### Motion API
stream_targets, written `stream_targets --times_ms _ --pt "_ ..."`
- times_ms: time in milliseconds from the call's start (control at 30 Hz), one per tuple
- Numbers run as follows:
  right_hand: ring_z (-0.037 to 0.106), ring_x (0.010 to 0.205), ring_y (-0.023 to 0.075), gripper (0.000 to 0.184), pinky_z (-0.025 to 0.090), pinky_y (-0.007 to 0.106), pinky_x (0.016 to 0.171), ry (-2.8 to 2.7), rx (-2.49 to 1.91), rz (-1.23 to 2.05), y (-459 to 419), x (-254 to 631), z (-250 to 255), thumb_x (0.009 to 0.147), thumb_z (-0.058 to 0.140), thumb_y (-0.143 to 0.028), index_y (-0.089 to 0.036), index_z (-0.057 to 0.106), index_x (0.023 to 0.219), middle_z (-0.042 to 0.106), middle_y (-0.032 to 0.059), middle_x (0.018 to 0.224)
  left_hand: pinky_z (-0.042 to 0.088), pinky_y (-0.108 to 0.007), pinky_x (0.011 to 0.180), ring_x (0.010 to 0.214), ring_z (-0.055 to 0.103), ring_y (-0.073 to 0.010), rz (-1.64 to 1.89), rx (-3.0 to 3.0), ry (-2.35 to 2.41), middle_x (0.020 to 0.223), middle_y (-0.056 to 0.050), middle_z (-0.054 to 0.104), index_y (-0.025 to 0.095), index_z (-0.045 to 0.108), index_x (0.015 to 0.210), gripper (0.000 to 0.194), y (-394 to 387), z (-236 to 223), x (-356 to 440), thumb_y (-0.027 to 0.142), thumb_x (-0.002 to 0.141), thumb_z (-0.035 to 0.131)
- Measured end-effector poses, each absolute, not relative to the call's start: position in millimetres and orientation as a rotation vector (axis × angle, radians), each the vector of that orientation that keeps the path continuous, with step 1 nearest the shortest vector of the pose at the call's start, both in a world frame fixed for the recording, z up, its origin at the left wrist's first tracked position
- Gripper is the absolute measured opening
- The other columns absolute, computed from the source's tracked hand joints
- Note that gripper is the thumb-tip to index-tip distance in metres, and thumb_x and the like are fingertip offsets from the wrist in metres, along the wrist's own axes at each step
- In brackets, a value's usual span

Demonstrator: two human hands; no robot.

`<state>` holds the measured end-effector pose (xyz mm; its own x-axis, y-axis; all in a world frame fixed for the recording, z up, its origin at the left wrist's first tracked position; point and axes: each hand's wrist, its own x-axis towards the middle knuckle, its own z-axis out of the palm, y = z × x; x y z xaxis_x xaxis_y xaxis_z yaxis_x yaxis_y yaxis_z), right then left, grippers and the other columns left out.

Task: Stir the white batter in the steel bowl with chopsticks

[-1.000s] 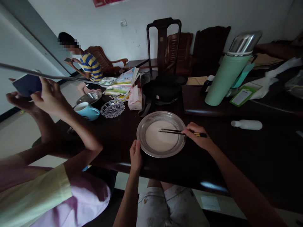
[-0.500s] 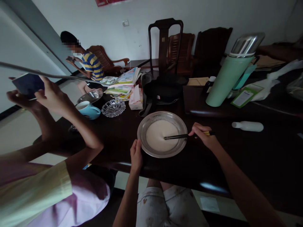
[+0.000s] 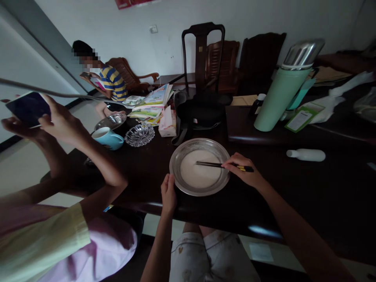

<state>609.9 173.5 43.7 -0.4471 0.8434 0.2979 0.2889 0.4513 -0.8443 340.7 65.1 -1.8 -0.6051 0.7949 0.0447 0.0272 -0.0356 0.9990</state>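
By the left hand point(image 3: 169, 194), the stainless-steel basin point(image 3: 175, 166) is grasped at its near-left rim on the dark table point(image 3: 249, 207); were that hold loosened, it could be spun. Above its right rim, black chopsticks point(image 3: 209, 164) are gripped by the right hand point(image 3: 243, 170); with too brisk a sweep, the milky liquid point(image 3: 199, 177) (apparently thin) could be slopped toward the tissue pack point(image 3: 167, 126) beyond the basin.

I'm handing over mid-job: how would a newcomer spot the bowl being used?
Find the dark table, then its near edge. There, between the person's left hand and right hand, sits the round metal bowl. Unlike the other metal bowl, beyond the light-blue mug, it has black chopsticks reaching into a pale mixture.
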Motion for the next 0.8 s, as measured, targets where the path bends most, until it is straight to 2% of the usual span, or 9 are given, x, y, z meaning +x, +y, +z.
stream_targets --times_ms 167,233,333,400,500,600,700,800 --pt "0.056 0.065 0.0159 0.043 0.047 0.028 0.053 -1.771 -1.009 1.007 175.7 614.5 41.4 0.091 0.050 -0.052 -0.022 0.073 0.070 0.056 0.0040 0.070 0.032 -0.022 0.055 0.059 0.031 -0.0103 1.694 0.868 1.660 0.061 0.004 0.035 0.019 0.043 0.062 0.044 64.9 0.5 342.3 0.055 0.081 0.060" --pt "0.057 0.066 0.0162 0.039 0.048 0.029 0.056 -1.874 -0.943 1.035 175.0 613.4 41.2 0.090 0.052 -0.050 -0.023 0.074 0.072 0.058 0.0040 0.071 0.031 -0.022 0.055 0.059 0.031 -0.0103 1.693 0.870 1.658 0.061 0.004 0.035 0.019 0.043 0.062 0.044 65.0 0.4 342.1 0.055 0.080 0.060" --pt "0.059 0.074 0.0177 0.024 0.050 0.033 0.070 -1.993 -0.916 0.923 174.3 610.6 42.2 0.087 0.061 -0.043 -0.025 0.074 0.078 0.064 0.0033 0.074 0.031 -0.022 0.055 0.059 0.031 -0.0102 1.704 0.875 1.665 0.061 0.004 0.035 0.018 0.043 0.061 0.045 65.5 -1.4 341.1 0.055 0.081 0.060" --pt "0.057 0.072 0.0173 0.028 0.049 0.032 0.067 -1.910 -0.973 0.870 174.6 611.3 42.9 0.088 0.059 -0.044 -0.024 0.073 0.075 0.061 0.0031 0.072 0.031 -0.022 0.055 0.059 0.031 -0.0102 1.712 0.874 1.664 0.061 0.004 0.036 0.018 0.043 0.061 0.044 65.9 -2.8 340.7 0.055 0.081 0.060" --pt "0.056 0.065 0.0159 0.043 0.046 0.028 0.053 -1.779 -1.004 0.967 174.9 613.4 43.3 0.092 0.049 -0.051 -0.022 0.072 0.069 0.056 0.0037 0.069 0.031 -0.022 0.054 0.058 0.031 -0.0102 1.707 0.868 1.657 0.060 0.004 0.035 0.019 0.042 0.060 0.045 66.3 -3.7 340.7 0.054 0.081 0.060" --pt "0.058 0.068 0.0166 0.036 0.049 0.030 0.060 -1.915 -0.928 1.014 174.4 611.1 43.2 0.089 0.055 -0.049 -0.023 0.073 0.072 0.060 0.0040 0.071 0.030 -0.022 0.053 0.057 0.031 -0.0103 1.699 0.862 1.647 0.060 0.004 0.035 0.019 0.043 0.061 0.044 66.1 -3.5 340.6 0.054 0.080 0.061" --pt "0.058 0.072 0.0175 0.026 0.049 0.033 0.070 -1.961 -0.952 0.911 175.1 609.9 42.8 0.086 0.062 -0.045 -0.024 0.073 0.075 0.062 0.0032 0.072 0.030 -0.022 0.054 0.058 0.031 -0.0103 1.701 0.861 1.649 0.061 0.005 0.035 0.019 0.044 0.062 0.043 65.8 -3.6 340.0 0.054 0.080 0.060" --pt "0.056 0.067 0.0162 0.039 0.048 0.029 0.058 -1.798 -1.013 0.952 175.7 613.0 42.5 0.090 0.052 -0.049 -0.022 0.072 0.071 0.056 0.0032 0.070 0.030 -0.022 0.054 0.058 0.030 -0.0103 1.699 0.869 1.651 0.061 0.005 0.034 0.019 0.043 0.062 0.044 65.7 -4.4 339.6 0.055 0.081 0.060"
